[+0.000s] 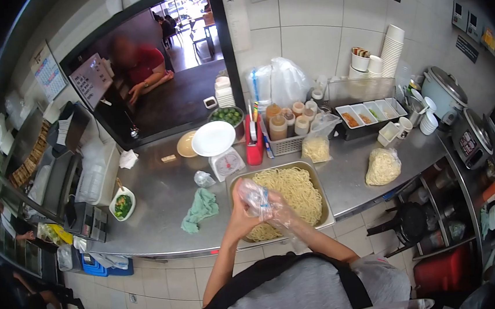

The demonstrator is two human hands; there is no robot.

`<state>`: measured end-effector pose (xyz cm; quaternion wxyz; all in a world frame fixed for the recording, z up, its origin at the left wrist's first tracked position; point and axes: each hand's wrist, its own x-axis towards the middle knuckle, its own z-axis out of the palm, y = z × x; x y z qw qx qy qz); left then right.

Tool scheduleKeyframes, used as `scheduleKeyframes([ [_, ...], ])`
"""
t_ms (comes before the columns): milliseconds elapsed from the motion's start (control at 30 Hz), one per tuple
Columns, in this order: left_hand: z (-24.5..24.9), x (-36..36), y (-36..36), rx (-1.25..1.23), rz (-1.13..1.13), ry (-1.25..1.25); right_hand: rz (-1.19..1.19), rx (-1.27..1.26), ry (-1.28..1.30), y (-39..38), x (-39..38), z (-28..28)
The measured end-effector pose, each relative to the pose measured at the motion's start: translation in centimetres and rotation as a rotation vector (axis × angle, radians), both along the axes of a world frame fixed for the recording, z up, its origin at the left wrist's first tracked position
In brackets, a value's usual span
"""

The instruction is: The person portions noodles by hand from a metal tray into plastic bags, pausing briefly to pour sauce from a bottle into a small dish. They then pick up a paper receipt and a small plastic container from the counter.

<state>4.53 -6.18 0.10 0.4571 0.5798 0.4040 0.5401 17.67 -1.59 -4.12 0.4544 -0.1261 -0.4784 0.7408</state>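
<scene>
My left hand point(242, 216) is closed on a crumpled clear plastic bag point(254, 193) with a little blue and red print. My right hand point(277, 203) meets it from the other side, also closed on the plastic; its fingers are partly hidden. Thin clear plastic also lies along my right wrist. Both hands are above a rectangular metal tray point(326, 209) filled with pale cooked noodles point(291, 189). Whether the bag has anything in it I cannot make out.
Behind the tray stand a kitchen scale point(227, 163) with a white plate point(213, 138), a red tape dispenser point(253, 139) and a basket of sauce bottles point(287, 145). A green cloth point(199, 209) lies left; a bagged noodle portion point(383, 166) sits right. Someone in red point(148, 63) leans beyond the hatch.
</scene>
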Motion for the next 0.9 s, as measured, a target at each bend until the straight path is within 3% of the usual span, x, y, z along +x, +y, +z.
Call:
scheduleKeyframes([
  [100,0.2,1.9,-0.1,-0.122,-0.107,-0.051,-0.170,0.130,0.002,1.0,-0.7,2.0],
  [200,-0.2,3.5,-0.5,-0.116,-0.192,0.004,-0.220,0.471,-0.097,2.4,-1.4,7.2],
  [300,-0.4,4.9,-1.4,-0.018,-0.235,0.193,-0.304,0.563,-0.373,2.7,-1.7,9.8],
  [400,0.0,5.0,-1.5,-0.034,-0.071,-0.039,-0.439,0.654,-0.689,3.2,0.0,10.8],
  [467,0.0,4.0,-0.7,0.164,0.181,0.077,-0.100,-0.060,0.185,6.4,-1.5,6.2],
  [533,0.6,3.1,-0.1,0.306,0.342,0.269,0.194,-0.539,0.673,8.2,-1.4,4.2],
  [600,2.0,2.7,0.3,0.381,0.395,0.533,-0.092,-0.486,0.472,8.0,-1.7,4.1],
  [667,2.8,2.8,0.7,0.432,0.418,0.548,-0.300,-0.519,0.383,6.5,-1.8,5.6],
  [700,2.8,2.9,0.7,0.459,0.431,0.555,-0.207,-0.428,0.454,6.7,-1.5,5.5],
  [800,2.1,3.5,0.0,0.581,0.182,0.475,0.042,-0.221,0.609,7.3,-0.4,5.2],
  [900,-0.1,4.2,-0.8,0.616,0.052,0.382,0.028,-0.240,0.526,6.0,-0.4,6.0],
])
